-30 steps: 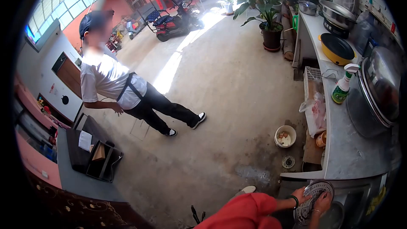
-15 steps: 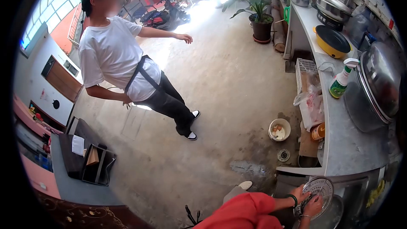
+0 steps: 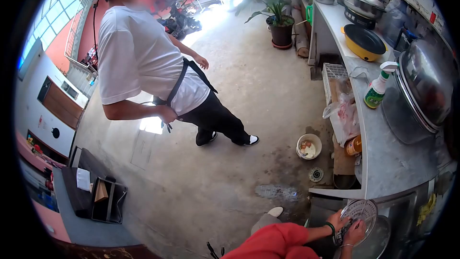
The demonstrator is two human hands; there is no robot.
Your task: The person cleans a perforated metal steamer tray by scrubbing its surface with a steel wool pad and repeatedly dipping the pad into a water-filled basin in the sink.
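At the lower right, a round, perforated metal strainer point(image 3: 365, 211) is tilted over the sink point(image 3: 400, 211). My left hand point(image 3: 337, 221), with a green bracelet at its wrist, grips the near rim. My right hand point(image 3: 353, 233), wearing a thin bracelet, is closed against the strainer's face. Anything inside its fingers is too small to make out. Beneath the hands, a round metal basin point(image 3: 381, 240) shows partly in the sink. My red sleeve point(image 3: 282, 242) covers part of the bottom edge.
A person in a white shirt point(image 3: 143, 57) walks nearby. Along the counter point(image 3: 397, 168) stand a spray bottle point(image 3: 378, 86), a large lidded pot point(image 3: 417, 96) and a yellow pan point(image 3: 364, 43). A white bucket point(image 3: 308, 147) and a potted plant point(image 3: 281, 31) stand on the floor.
The other person has stepped closer and rightward, their raised arm now lower. My view has shifted slightly. Both my hands stay at the strainer, with the right one moved only a little.
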